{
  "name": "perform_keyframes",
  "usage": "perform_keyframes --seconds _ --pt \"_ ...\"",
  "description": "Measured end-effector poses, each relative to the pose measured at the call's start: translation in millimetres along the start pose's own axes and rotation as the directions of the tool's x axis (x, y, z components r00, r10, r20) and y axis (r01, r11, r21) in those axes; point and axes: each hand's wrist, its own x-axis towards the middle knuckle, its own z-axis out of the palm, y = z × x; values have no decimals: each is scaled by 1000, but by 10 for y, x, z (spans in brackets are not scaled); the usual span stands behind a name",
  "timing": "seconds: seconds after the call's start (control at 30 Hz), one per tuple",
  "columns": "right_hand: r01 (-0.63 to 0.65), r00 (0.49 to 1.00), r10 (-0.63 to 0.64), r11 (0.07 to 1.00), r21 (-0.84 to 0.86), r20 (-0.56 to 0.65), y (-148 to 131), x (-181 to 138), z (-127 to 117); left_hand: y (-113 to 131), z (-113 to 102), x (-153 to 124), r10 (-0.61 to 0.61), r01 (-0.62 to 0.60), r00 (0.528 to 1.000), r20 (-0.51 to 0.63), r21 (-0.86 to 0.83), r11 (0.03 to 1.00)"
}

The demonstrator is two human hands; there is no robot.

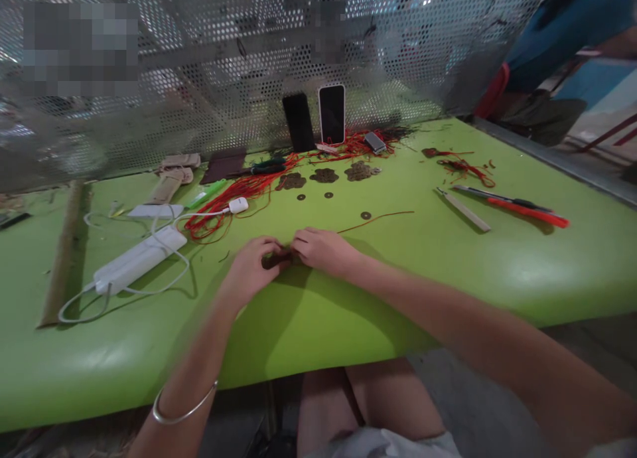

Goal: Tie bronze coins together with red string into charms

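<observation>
My left hand and my right hand meet over the green table, fingers curled together on a small dark piece made of coins. A thin red string runs from under my right hand toward a loose coin. Two more loose coins lie further back. Three heaps of brown coins sit beyond them, next to a tangle of red cord. A silver bangle is on my left wrist.
A white power bank with white cables lies at left, by a wooden ruler. Two phones lean on the perforated metal screen. Scissors with red handles and a blade lie at right. Another person in blue stands at far right.
</observation>
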Motion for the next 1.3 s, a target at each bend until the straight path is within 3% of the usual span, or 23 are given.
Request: perform_keyframes --seconds 0.4,0.8,1.07,1.3 --pt "-11 1000 12 999 45 -14 7 -3 -18 -20 -17 -8 11 -12 1000 14 80 997" --pt "-218 969 234 960 174 -79 291 -95 -277 -51 -2 -3 32 -32 999 8 80 996" --pt "-329 888 384 914 236 -251 692 -266 -437 -24 -18 -13 0 -2 1000 24 71 998" --pt "-433 749 486 874 222 -450 1009 -467 -663 -28 -8 -20 -7 6 1000 29 52 999"
